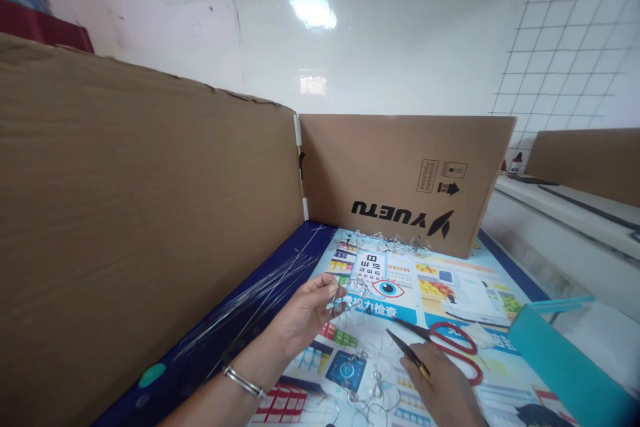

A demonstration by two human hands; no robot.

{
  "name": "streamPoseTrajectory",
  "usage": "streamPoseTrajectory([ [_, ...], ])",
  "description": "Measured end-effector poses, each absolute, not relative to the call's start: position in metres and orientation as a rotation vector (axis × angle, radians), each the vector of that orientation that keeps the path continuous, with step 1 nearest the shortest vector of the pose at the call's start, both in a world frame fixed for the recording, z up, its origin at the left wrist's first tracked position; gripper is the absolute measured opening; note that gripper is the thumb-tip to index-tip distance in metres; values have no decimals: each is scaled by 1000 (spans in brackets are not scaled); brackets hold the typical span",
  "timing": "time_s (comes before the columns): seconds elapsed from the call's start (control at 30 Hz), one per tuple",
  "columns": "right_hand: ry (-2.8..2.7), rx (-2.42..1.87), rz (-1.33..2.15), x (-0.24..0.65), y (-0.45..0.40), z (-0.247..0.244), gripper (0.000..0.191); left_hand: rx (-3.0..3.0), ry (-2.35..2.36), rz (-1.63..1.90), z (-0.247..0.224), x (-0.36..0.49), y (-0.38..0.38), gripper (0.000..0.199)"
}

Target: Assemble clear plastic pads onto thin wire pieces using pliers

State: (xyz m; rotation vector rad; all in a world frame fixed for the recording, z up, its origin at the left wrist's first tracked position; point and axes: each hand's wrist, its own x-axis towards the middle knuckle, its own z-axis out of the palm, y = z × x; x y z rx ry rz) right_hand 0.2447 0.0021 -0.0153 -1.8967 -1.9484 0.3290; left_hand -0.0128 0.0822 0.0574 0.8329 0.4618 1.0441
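My left hand [313, 307], with a silver bangle at the wrist, pinches a small piece of thin bent wire [359, 287] between thumb and fingertips. Closed around a slim, black, pointed tool with a brass-coloured part [407, 350] is my right hand [440, 380]; the tool's tip points up and left, apart from the wire. Red-handled scissors [453, 347] lie just beyond that hand. Below and between the hands is a loose tangle of curled wire pieces with clear beads [375, 377]. Fine details of the held wire are too small to tell.
Long straight wires [265, 290] lie on the dark blue surface at left. Cardboard panels [150, 193] wall off the left and back, with more beaded wire pieces [395, 242] along the back panel. A printed sheet [480, 287] covers the table; a teal object [565, 363] lies at right.
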Motion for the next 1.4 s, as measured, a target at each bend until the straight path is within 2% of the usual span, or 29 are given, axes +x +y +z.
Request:
streamPoseTrajectory([
  [0.23, -1944, -1878, 304, 244, 0, -14, 37, 658, 392, 1055, 61, -6, 73, 14],
  [0.97, -1967, -1896, 288, 244, -2, -11, 35, 722, 322, 1043, 61, -4, 67, 19],
  [1.4, -1980, -1893, 296, 243, -1, -12, 33, 740, 247, 1018, 62, -4, 66, 10],
])
